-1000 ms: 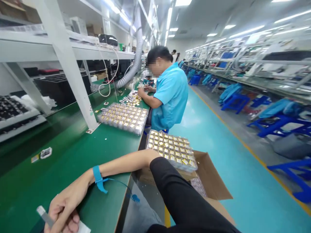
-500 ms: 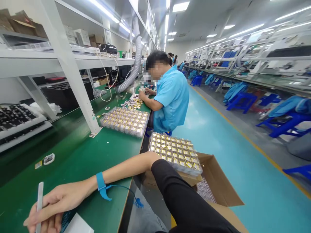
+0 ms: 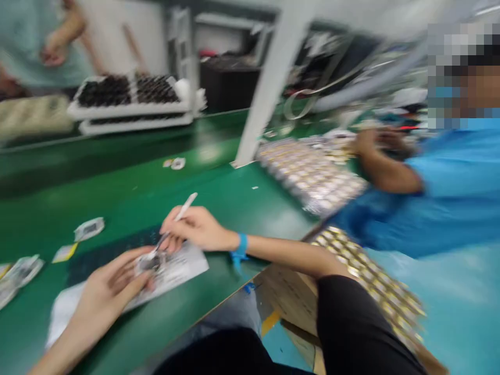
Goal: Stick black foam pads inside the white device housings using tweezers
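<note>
My left hand (image 3: pixel 113 289) is closed around a small white-framed electronic part (image 3: pixel 147 262), its details smeared by motion. In my right hand (image 3: pixel 197 226) is a slim white pen-like tool (image 3: pixel 186 204) with a darker lower end. That end slants down to the part; whether it touches cannot be made out. Below both hands lies a printed white paper (image 3: pixel 187 265), partly over a dark mat (image 3: pixel 105 255). A blue wrist strap (image 3: pixel 241 245) circles my right wrist. To the left rest similar white-framed parts (image 3: pixel 89 229) and a yellow-edged piece (image 3: pixel 64 253).
A white post (image 3: pixel 269 83) rises from the green bench (image 3: pixel 219 182). Right of it stand stacked clear trays (image 3: pixel 312 174) of small parts. A co-worker in a blue shirt (image 3: pixel 461 187) sits beyond. Another filled tray (image 3: pixel 375 286) lies beside my right arm. Black-filled white racks (image 3: pixel 133 109) stand behind.
The view has swung left and down to the bench. My left hand with the small part has come into view, and the tool in my right hand now slants toward that part.
</note>
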The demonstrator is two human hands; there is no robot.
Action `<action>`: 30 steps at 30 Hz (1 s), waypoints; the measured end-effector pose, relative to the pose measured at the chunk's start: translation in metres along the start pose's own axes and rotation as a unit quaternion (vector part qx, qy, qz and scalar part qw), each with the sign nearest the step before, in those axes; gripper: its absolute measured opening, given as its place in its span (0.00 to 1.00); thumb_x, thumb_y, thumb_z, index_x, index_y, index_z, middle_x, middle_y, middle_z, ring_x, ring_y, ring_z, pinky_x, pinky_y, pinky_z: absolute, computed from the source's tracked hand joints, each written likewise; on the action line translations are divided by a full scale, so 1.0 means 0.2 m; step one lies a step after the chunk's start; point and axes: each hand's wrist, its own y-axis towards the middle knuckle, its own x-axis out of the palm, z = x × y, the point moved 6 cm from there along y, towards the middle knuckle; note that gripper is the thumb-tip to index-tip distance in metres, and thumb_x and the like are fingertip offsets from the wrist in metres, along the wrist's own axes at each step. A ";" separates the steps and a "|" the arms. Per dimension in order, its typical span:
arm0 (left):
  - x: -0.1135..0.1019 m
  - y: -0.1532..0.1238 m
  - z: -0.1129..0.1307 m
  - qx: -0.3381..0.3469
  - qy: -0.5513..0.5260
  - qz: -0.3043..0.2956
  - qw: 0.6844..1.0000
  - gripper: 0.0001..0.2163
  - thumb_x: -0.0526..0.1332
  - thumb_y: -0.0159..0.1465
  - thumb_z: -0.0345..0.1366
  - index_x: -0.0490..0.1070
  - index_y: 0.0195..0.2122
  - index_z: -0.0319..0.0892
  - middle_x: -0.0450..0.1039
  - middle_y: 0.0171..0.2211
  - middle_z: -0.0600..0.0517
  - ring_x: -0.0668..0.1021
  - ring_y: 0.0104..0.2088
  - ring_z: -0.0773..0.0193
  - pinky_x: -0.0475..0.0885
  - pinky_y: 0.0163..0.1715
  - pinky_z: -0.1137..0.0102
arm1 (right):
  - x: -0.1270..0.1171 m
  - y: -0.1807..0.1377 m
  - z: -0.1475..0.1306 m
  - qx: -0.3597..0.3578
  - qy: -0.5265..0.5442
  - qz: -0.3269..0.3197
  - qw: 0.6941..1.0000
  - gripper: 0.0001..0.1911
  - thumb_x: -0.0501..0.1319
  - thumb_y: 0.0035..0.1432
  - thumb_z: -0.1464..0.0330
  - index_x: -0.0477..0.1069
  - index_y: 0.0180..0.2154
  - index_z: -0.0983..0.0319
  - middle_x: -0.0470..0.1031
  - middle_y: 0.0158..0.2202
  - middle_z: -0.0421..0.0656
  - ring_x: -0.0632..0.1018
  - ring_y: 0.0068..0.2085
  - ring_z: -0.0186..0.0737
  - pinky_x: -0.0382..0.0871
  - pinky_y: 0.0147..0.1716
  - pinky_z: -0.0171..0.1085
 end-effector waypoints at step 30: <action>0.16 -0.04 0.08 -0.089 -0.270 -0.097 0.954 0.21 0.65 0.66 0.27 0.77 0.61 0.36 0.86 0.40 0.43 0.89 0.37 0.53 0.88 0.38 0.66 | 0.04 -0.10 0.03 0.024 -0.126 -0.022 0.992 0.19 0.66 0.75 0.53 0.73 0.38 0.61 0.82 0.33 0.42 0.82 0.26 0.34 0.79 0.26 0.30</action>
